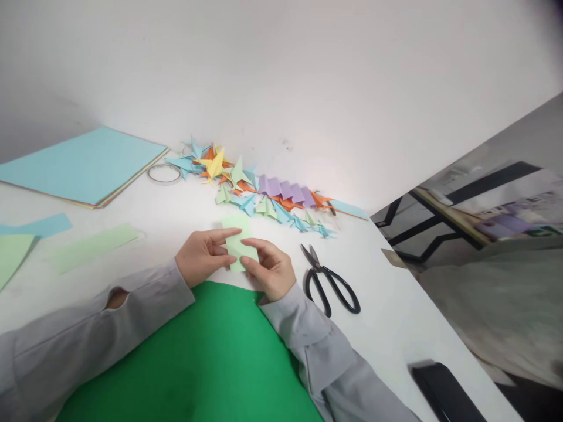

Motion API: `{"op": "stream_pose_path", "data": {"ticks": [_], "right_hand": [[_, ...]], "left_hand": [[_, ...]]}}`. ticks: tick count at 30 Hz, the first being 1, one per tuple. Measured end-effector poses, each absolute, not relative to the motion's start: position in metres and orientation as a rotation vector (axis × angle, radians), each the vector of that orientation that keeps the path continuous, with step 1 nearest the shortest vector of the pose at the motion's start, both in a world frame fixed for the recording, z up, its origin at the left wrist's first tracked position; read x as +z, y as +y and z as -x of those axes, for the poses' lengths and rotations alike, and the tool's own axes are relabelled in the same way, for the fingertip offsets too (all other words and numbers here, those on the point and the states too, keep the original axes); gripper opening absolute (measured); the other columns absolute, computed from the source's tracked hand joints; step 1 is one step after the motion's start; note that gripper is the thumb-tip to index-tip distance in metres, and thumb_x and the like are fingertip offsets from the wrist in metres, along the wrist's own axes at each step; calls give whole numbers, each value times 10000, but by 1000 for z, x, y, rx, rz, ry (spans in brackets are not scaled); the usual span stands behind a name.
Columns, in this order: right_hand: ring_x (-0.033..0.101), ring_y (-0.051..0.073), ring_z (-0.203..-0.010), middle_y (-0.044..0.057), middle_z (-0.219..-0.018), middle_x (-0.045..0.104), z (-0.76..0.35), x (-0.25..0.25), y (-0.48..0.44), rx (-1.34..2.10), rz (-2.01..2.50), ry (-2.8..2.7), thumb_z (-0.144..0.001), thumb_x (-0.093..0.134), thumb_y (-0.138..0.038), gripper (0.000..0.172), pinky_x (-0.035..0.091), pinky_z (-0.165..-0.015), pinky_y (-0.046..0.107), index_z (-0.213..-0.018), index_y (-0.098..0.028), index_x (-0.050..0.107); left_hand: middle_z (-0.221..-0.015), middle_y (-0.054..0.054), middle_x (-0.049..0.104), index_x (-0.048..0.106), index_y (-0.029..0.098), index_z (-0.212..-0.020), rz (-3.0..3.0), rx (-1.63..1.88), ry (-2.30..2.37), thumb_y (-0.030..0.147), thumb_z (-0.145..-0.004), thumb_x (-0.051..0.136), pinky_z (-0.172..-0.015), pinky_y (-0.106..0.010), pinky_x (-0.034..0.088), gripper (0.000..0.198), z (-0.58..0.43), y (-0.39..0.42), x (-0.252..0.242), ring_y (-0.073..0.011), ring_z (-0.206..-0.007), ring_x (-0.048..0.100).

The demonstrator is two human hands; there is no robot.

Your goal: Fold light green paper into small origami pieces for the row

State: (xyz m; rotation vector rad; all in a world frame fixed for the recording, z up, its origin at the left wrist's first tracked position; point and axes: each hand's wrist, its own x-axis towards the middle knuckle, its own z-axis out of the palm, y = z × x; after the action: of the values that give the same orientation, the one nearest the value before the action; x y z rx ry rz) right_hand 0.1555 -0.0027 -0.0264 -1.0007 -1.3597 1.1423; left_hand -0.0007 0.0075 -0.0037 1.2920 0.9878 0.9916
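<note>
A small light green piece of paper (pixel 238 234) is held upright between my two hands, just above the white table. My left hand (pixel 206 252) grips its left edge between thumb and fingers. On its right side, my right hand (pixel 270 266) pinches the same paper, thumb low and fingertips across its face. Black-handled scissors (pixel 332 281) lie to the right of my right hand, blades slightly apart and pointing away. Beyond the paper runs a row of folded paper figures (pixel 268 199) in blue, green, orange, yellow and purple.
At the back left lies a stack of coloured paper sheets (pixel 88 164), with a roll of tape (pixel 164 173) beside it. Green strips (pixel 97 246) and blue strips (pixel 48 225) rest on the left. A black phone-like object (pixel 446 392) sits near the table's right edge. A wall (pixel 281 76) stands behind.
</note>
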Motion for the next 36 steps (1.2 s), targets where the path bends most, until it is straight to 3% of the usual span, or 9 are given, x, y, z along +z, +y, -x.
{"op": "stream_pose_path", "data": {"ticks": [5, 8, 14, 18, 23, 26, 29, 32, 36], "right_hand": [[570, 195, -948, 36, -983, 640, -156, -29, -1, 1124, 919, -1426, -636, 696, -218, 325, 481, -789, 342, -954, -234, 631], [553, 201, -1018, 39, -1060, 633, -157, -29, 0, 1112, 896, -1460, -636, 698, -216, 397, 423, -898, 372, -1024, -242, 619], [573, 136, -642, 7, -808, 669, -158, -30, -2, 1110, 1023, -1553, -700, 641, -308, 240, 476, -552, 263, -932, -255, 674], [385, 55, -397, -25, -587, 597, -158, -31, -3, 1179, 1052, -1551, -697, 640, -322, 226, 350, -343, 183, -899, -232, 685], [416, 37, -386, -15, -704, 631, -156, -31, -3, 1273, 1033, -1425, -680, 656, -310, 286, 376, -304, 159, -957, -240, 665], [487, 52, -436, -15, -801, 638, -157, -31, -3, 1320, 1013, -1357, -666, 672, -296, 466, 432, -326, 163, -1121, -275, 574], [516, 57, -465, -10, -833, 637, -159, -30, -3, 1359, 1001, -1342, -669, 673, -280, 525, 460, -354, 167, -1173, -274, 527], [535, 61, -480, -17, -812, 635, -160, -27, -3, 1397, 981, -1309, -671, 671, -264, 500, 481, -404, 183, -1154, -275, 538], [507, 39, -440, -5, -841, 623, -160, -24, -6, 1351, 991, -1364, -645, 670, -207, 403, 422, -401, 183, -1041, -254, 615]], "left_hand": [[-456, 71, 535, 508, 73, -1198, -1275, 924, 976, 84, -539, 654, -417, -187, 379, 676, 0, 6, 1, -79, -425, 504], [-488, 58, 560, 482, 85, -1229, -1312, 899, 987, 85, -530, 659, -415, -191, 374, 721, 0, 6, 0, -84, -426, 508], [-512, 78, 524, 370, 112, -1315, -1360, 899, 945, 63, -542, 643, -381, -171, 344, 821, 2, 7, -6, -39, -369, 427], [-964, -73, 622, 269, 175, -1365, -1344, 936, 860, 62, -540, 656, -421, -183, 409, 919, 2, 8, -10, -43, -453, 519], [-1366, -183, 341, 262, 246, -1365, -1336, 972, 808, 63, -537, 662, -432, -185, 434, 937, 2, 9, -11, -14, -471, 526], [-1267, -168, 472, 336, 200, -1337, -1347, 958, 830, 76, -543, 663, -456, -194, 437, 867, 2, 9, -12, -35, -486, 539], [-926, -87, 655, 416, 146, -1291, -1385, 903, 878, 97, -560, 661, -442, -194, 417, 773, 3, 9, -12, -74, -481, 554], [-547, 32, 606, 397, 102, -1299, -1402, 888, 936, 96, -568, 664, -537, -228, 467, 779, 3, 8, -10, -100, -476, 567], [-615, 27, 630, 363, 92, -1315, -1325, 984, 956, 122, -554, 694, -644, -286, 503, 831, 2, 9, -8, -106, -508, 588]]}}
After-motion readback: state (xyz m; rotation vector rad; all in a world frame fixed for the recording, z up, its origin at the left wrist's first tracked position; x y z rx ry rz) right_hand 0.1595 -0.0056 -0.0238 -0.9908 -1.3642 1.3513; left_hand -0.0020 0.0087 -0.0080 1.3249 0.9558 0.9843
